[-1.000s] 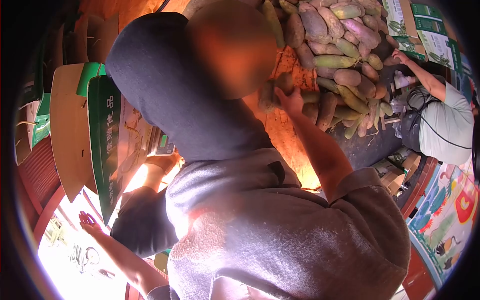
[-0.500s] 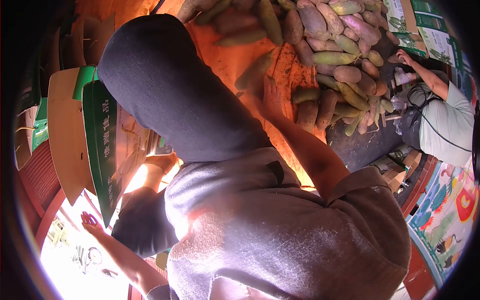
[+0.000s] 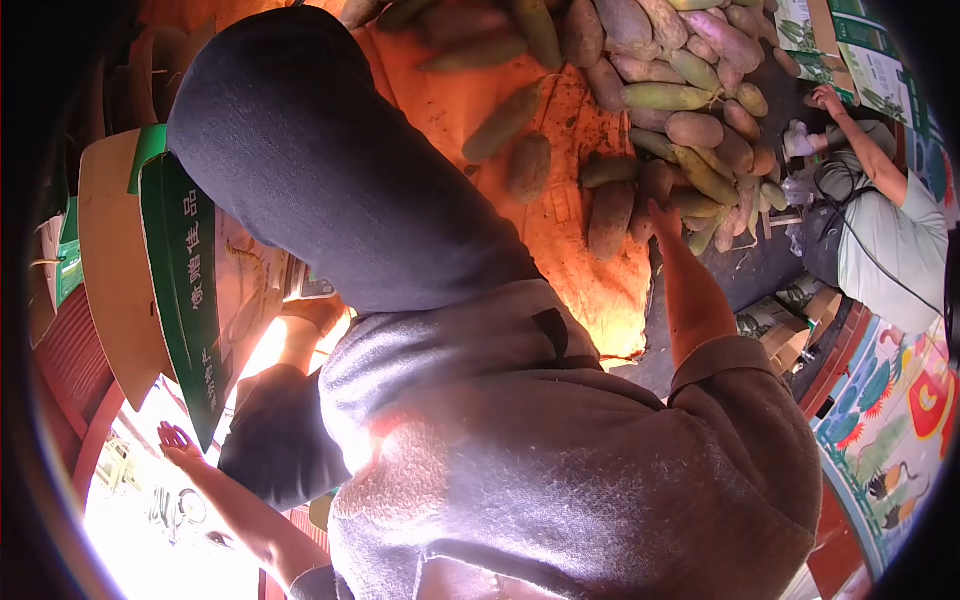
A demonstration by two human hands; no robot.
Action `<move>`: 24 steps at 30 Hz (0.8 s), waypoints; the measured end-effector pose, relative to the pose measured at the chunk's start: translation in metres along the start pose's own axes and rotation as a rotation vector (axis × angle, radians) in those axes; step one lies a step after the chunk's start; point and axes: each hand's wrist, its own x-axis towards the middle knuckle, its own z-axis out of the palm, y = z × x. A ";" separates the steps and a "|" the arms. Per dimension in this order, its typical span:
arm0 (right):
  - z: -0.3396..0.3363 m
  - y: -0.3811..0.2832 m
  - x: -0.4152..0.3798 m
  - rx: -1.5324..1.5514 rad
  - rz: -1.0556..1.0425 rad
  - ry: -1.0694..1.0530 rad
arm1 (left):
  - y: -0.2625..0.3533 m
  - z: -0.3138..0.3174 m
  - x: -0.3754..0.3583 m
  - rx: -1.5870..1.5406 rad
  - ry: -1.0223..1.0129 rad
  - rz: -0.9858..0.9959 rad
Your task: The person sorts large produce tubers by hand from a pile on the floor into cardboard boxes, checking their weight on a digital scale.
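Observation:
My right hand (image 3: 666, 222) is at the lower edge of the tuber pile, its fingers closed against the end of a brown tuber (image 3: 653, 190). Another brown tuber (image 3: 610, 222) lies just left of it. On the orange sheet (image 3: 560, 185), a short brown tuber (image 3: 530, 168) and a long greenish one (image 3: 503, 122) lie apart from the pile. My left hand (image 3: 177, 442) is far off at the lower left, fingers apart and holding nothing, near the tip of a green carton flap (image 3: 185, 300).
My bent leg (image 3: 340, 170) lies between the cartons and the sheet. At the right, another person (image 3: 890, 230) reaches toward printed cartons (image 3: 870, 75). Small open boxes (image 3: 790, 325) stand below that person. The pile (image 3: 690, 95) spreads across the top.
My right hand has moved right from the middle of the sheet to the pile. The short brown tuber now shows where that hand was. My left hand has barely moved.

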 end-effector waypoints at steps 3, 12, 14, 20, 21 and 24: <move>0.007 -0.005 -0.005 0.270 0.073 -0.068 | 0.001 0.004 -0.001 -0.008 0.005 0.003; 0.018 -0.051 -0.047 -0.062 0.001 0.204 | 0.003 0.018 -0.013 0.014 0.034 -0.008; 0.011 -0.069 -0.064 -0.006 -0.176 0.056 | 0.005 0.016 -0.013 0.040 0.026 0.001; 0.044 -0.183 -0.143 -0.077 -0.093 -0.090 | 0.006 0.018 -0.016 0.034 0.026 -0.005; 0.062 -0.196 -0.155 -0.018 -0.055 -0.025 | 0.005 0.019 -0.020 0.030 0.030 -0.006; 0.073 -0.196 -0.169 -0.033 -0.149 0.093 | 0.002 0.011 -0.008 0.007 0.036 -0.022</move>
